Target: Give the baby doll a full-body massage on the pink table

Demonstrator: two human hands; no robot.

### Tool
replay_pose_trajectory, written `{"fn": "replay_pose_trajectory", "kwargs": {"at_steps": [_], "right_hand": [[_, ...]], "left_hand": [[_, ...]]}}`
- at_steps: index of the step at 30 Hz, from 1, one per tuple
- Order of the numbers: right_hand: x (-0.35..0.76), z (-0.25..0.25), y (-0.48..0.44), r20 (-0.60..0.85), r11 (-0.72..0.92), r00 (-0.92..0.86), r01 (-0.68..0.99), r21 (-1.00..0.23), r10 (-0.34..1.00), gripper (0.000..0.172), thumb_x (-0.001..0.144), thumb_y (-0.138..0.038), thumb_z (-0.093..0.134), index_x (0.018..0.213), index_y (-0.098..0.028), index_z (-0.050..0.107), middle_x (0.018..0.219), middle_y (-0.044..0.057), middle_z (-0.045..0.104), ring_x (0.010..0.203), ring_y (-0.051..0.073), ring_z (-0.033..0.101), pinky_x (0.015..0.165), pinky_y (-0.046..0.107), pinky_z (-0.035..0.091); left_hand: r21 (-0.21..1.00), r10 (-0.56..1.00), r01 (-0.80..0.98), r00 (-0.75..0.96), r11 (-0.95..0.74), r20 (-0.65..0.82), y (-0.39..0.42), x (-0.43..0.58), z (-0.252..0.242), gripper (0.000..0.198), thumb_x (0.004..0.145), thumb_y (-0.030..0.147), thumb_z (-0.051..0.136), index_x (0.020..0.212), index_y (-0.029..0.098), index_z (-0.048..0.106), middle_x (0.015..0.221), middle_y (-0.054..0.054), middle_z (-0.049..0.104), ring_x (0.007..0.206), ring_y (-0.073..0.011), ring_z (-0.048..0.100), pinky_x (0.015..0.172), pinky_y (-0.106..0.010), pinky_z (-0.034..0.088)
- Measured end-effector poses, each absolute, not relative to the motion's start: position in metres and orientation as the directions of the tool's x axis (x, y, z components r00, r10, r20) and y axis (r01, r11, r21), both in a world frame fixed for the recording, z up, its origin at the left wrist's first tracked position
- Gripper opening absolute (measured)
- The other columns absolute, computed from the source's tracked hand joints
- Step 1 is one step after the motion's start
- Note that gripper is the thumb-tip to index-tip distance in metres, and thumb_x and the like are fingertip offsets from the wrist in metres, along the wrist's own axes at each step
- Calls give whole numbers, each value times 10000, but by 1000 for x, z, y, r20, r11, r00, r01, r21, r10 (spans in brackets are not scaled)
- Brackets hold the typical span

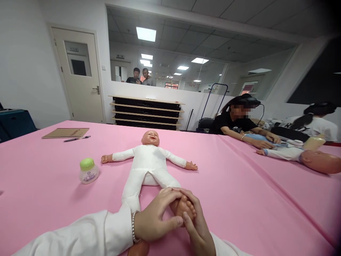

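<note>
A baby doll (149, 160) with a white cloth body lies on its back, its head away from me and its arms spread. Both my hands are wrapped round its foot (184, 209) on the right side. My left hand (157, 217) curls over the ankle from the left, thumb near the sole. On the other side my right hand (197, 220) cups the foot, its thumb resting on the sole below the toes. The doll's other foot (138, 248) shows partly under my left wrist, which wears a beaded bracelet.
A jar with a green lid (88, 171) stands left of the doll on the pink tabletop (239, 213). Farther back lie a brown notebook (66, 132) and a pen (77, 139). At right, a co-worker (237, 121) handles another doll (319, 161); a second person (314, 121) sits beyond.
</note>
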State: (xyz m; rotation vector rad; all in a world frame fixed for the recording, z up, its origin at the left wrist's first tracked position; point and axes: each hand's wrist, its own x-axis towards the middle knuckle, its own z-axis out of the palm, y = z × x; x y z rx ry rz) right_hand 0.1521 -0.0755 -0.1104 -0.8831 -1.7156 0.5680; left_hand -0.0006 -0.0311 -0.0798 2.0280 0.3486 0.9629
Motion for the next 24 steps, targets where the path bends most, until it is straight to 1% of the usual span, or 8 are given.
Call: {"fn": "replay_pose_trajectory", "kwargs": {"at_steps": [3,6,9,12,14,17,21,24], "right_hand": [[152,-111,-74,594,593,-72,233,-771,801,289,962,-284,280,1219,-317,406,1192,0,481,1163,72,434,1017,157,356],[150,-109,-75,617,617,-84,234,-751,783,300,969,-310,234,1189,-313,438,1167,2,487,1143,78,442,1005,164,369],[149,-107,-78,620,664,-237,263,-700,748,366,945,-391,293,1301,-307,309,1293,33,387,1223,137,375,1037,246,362],[149,-105,-80,593,682,-338,333,-652,731,490,911,-344,401,1354,-300,197,1333,54,340,1244,163,352,1056,293,344],[148,-105,-80,580,657,-307,353,-666,754,464,913,-272,405,1338,-307,225,1311,48,364,1232,143,365,1050,272,351],[149,-108,-77,593,617,-173,280,-736,786,349,929,-267,379,1274,-298,335,1252,45,414,1202,131,399,1026,254,379],[152,-113,-73,535,529,-7,160,-833,845,259,953,-274,309,1168,-264,452,1162,49,484,1144,134,453,989,264,417],[152,-114,-75,548,545,-32,166,-822,836,279,958,-303,279,1148,-259,479,1144,54,498,1140,149,451,1005,297,400]], "left_hand": [[744,514,-48,694,-666,504,-34,0,-81,492,719,211,574,1191,151,448,1216,-113,497,1144,-237,415,1014,-398,298],[763,556,-4,682,-646,475,-36,2,-79,431,687,192,598,1104,139,503,1111,-110,545,1035,-232,475,949,-392,358],[830,620,-47,642,-555,451,-33,4,-75,297,692,220,634,975,162,566,1013,-63,599,924,-197,523,879,-343,392],[881,666,-94,619,-464,417,-30,3,-73,173,726,265,628,862,161,597,927,-37,633,850,-169,544,812,-293,408],[877,663,-94,618,-472,423,-28,2,-74,175,767,292,585,880,161,603,913,-37,636,840,-166,542,810,-293,404],[821,591,-98,647,-562,482,-28,0,-77,281,807,329,517,1028,166,574,1038,-69,608,948,-197,520,896,-345,373],[762,538,-37,686,-647,490,-30,1,-81,426,725,257,568,1132,144,513,1113,-111,553,1023,-232,476,939,-404,354],[768,571,19,680,-640,459,-32,3,-80,389,691,200,573,1076,155,537,1061,-92,568,985,-223,485,916,-397,371]]}}
